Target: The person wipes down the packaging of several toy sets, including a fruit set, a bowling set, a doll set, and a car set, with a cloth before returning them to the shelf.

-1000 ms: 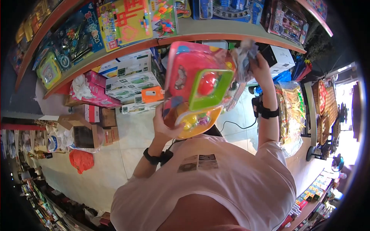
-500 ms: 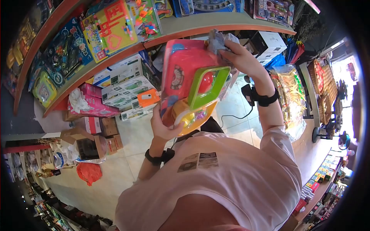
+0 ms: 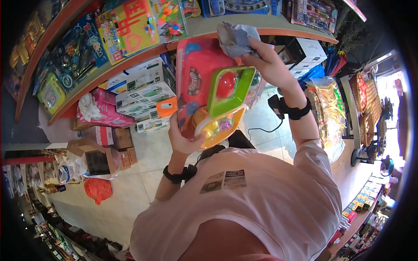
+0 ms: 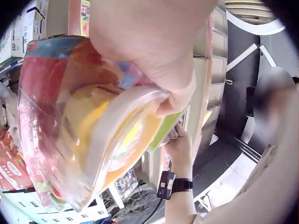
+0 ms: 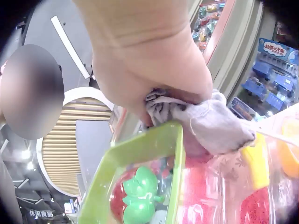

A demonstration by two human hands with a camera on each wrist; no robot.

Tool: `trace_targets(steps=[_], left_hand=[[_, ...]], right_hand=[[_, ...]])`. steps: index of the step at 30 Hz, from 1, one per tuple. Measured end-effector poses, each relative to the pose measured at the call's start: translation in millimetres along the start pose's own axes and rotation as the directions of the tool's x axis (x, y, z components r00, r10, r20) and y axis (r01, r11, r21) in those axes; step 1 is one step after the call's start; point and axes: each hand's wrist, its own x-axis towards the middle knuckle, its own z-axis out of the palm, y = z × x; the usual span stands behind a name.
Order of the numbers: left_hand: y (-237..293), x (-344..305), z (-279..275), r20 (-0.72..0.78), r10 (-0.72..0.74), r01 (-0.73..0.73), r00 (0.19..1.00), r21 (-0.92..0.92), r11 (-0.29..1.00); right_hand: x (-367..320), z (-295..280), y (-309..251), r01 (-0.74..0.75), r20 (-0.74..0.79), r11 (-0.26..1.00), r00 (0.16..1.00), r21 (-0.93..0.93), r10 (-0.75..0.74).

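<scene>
At the upper middle of the head view is the toy pack (image 3: 193, 65) between my hands, pink-backed under clear plastic. Its green basket (image 3: 225, 110) frames a red piece (image 3: 226, 85), and the right wrist view also shows a green toy piece (image 5: 140, 196) inside. Below that, the rounded orange section (image 3: 235, 127) has a yellow piece (image 3: 210, 130) and a purple piece (image 3: 226, 124) under its cover. The pack's long axis runs roughly top to bottom of the frame, leaning slightly, with the orange end down toward my shirt (image 3: 244, 204).

My left hand (image 3: 183, 141) grips the lower left edge, thumb over the orange end. My right hand (image 3: 272, 65) clutches a grey cloth (image 3: 235, 39) at the pack's upper right corner.

Farther out, printed cartons (image 3: 148, 98) are stacked left of the pack, and an open cardboard box (image 3: 82, 147) sits at the left of the frame, its inside too dark to read. Packaged toys (image 3: 130, 28) line the shelf (image 3: 244, 24) across the top.
</scene>
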Motion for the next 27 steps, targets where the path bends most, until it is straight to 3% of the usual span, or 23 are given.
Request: trace_targets(steps=[3, 7, 10, 11, 14, 17, 20, 21, 24, 25, 27], left_hand=[[-17.5, -6.0, 1.2, -0.03, -0.016, 0.013, 0.999, -0.096, 0.995], [-19.5, -6.6, 12.1, -0.049, -0.077, 0.065, 0.996, -0.207, 0.976], [-19.1, 1.8, 28.9, -0.006, -0.073, 0.067, 0.997, -0.334, 0.94], [-19.1, 4.5, 34.7, 0.015, -0.064, 0.065, 0.998, -0.376, 0.924], [-21.9, 11.1, 52.6, -0.012, -0.11, 0.096, 0.994, -0.392, 0.915], [-21.7, 20.3, 65.1, -0.009, -0.127, 0.118, 0.992, -0.318, 0.941], [-20.4, 24.7, 74.3, -0.044, -0.302, 0.258, 0.952, -0.41, 0.875], [-21.9, 26.0, 76.6, -0.069, -0.291, 0.24, 0.954, -0.402, 0.884], [-29.7, 29.9, 82.3, -0.127, -0.289, 0.22, 0.949, -0.391, 0.894], [-30.9, 31.0, 82.8, -0.134, -0.308, 0.234, 0.942, -0.397, 0.887], [-25.7, 36.3, 93.6, -0.162, -0.335, 0.24, 0.928, -0.427, 0.872]], right_hand=[[1.6, -15.8, 7.7, -0.07, -0.167, 0.961, 0.979, 0.268, 0.118], [11.8, -19.1, -2.9, 0.175, -0.313, 0.849, 0.95, 0.499, -0.012], [7.0, -19.8, -5.0, -0.111, 0.083, 0.993, 0.991, 0.03, 0.108], [12.5, -21.1, -6.7, 0.175, 0.168, 0.979, 0.973, -0.104, -0.157], [14.4, -39.6, -1.3, 0.156, 0.225, 0.985, 0.965, -0.078, -0.135], [5.8, -60.9, 27.3, 0.171, 0.162, 0.978, 0.975, -0.117, -0.151], [-4.3, -97.7, 43.3, 0.012, 0.166, 0.984, 0.986, -0.176, 0.017], [-8.8, -108.3, 59.4, -0.071, 0.097, 0.969, 0.991, -0.238, 0.097], [-21.1, -136.8, 101.5, -0.127, -0.211, 0.991, 0.969, 0.029, 0.131], [-24.7, -140.5, 108.2, -0.116, -0.292, 0.977, 0.942, 0.181, 0.166], [-28.8, -134.6, 111.0, -0.034, -0.325, 0.987, 0.942, 0.157, 0.084]])
